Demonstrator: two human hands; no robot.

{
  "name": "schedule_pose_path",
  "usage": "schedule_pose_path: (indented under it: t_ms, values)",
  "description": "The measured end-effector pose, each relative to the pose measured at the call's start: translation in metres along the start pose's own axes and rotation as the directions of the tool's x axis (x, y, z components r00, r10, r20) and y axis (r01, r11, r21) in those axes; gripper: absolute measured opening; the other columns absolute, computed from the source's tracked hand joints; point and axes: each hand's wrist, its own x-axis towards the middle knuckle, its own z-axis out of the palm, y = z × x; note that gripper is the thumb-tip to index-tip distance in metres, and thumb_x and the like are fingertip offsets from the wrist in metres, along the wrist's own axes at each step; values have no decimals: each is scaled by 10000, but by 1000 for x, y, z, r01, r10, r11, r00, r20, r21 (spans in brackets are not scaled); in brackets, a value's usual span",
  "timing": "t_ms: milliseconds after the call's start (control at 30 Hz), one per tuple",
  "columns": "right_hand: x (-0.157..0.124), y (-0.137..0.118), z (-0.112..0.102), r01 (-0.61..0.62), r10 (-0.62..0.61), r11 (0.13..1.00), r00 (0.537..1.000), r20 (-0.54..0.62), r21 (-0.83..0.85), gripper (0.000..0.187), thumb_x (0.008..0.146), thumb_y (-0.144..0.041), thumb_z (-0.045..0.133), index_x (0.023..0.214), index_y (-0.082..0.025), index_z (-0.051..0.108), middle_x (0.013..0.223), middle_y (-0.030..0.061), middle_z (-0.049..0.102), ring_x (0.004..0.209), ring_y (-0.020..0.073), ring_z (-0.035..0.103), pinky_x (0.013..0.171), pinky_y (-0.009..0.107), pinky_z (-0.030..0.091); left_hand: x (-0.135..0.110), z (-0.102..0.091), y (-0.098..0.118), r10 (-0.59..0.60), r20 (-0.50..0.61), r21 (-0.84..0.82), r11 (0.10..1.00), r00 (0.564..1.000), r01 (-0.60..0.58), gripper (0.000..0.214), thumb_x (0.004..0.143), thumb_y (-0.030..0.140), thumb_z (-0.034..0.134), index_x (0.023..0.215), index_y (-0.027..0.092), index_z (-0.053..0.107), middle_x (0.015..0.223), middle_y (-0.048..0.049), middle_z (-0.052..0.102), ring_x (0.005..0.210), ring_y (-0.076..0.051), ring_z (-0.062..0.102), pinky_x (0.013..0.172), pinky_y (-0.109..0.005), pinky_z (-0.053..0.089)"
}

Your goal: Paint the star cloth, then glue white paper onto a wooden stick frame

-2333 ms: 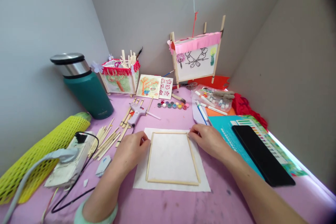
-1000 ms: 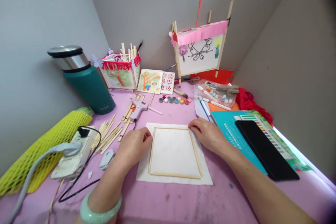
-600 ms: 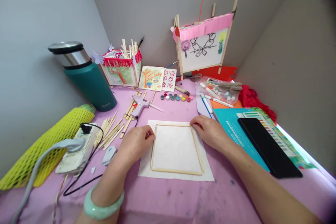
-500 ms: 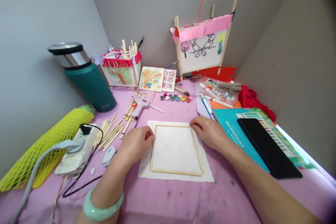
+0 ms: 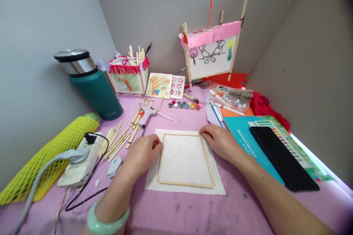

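A rectangular frame of thin wooden sticks [image 5: 207,159] lies on a white sheet of paper [image 5: 217,180] on the pink tabletop. My left hand [image 5: 142,154] rests at the frame's upper left corner, fingers curled and pressing the stick. At the upper right corner sits my right hand [image 5: 220,140], its fingers bent down onto the stick there. Neither hand lifts anything. A pale green bangle [image 5: 106,218] circles my left wrist.
A glue gun [image 5: 146,114] and loose sticks [image 5: 117,141] lie left of the sheet, beside a power strip [image 5: 79,159] and yellow mesh roll [image 5: 41,156]. A green flask [image 5: 92,88], two paper lanterns [image 5: 211,51], paint pots [image 5: 184,105], pens and a black phone [image 5: 282,158] ring the back and right.
Both hands stay pressed on the frame's top corners. Only the camera view has shifted a little.
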Motion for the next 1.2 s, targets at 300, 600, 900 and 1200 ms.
schedule_pose_path:
  t_ms: [300,600,900,1200]
  values:
    - [0,1,1,-2,5,999,997,-80,37,202,878,-205,446,920,-202,644,911,35,653,850,162,598,762,260,406,2,-3,-2,-11,-93,65,998,996,17,220,828,330,433,782,222,619,747,-35,677,699,-177,592,582,-268,324]
    - [-3,-1,-3,3,11,999,966,-258,54,208,883,-233,433,961,-196,622,975,45,652,863,185,602,756,290,426,25,-44,12,-126,-227,384,900,966,208,361,847,386,423,1084,175,594,1018,-141,668,930,-279,620,721,-334,428]
    - [-6,-4,-7,56,-21,995,926,-376,84,203,890,-227,430,956,-184,618,954,58,655,867,192,605,772,295,434,59,-34,0,-190,-277,351,893,942,283,370,831,355,457,1044,98,618,1048,-220,638,965,-317,614,715,-348,442]
    - [-24,-38,-30,286,-129,918,870,-475,275,188,905,-256,449,899,-183,622,888,58,642,815,173,590,734,280,427,-41,-59,23,-70,-437,79,990,897,115,350,844,508,415,803,193,562,783,-34,627,731,-191,582,587,-276,363]
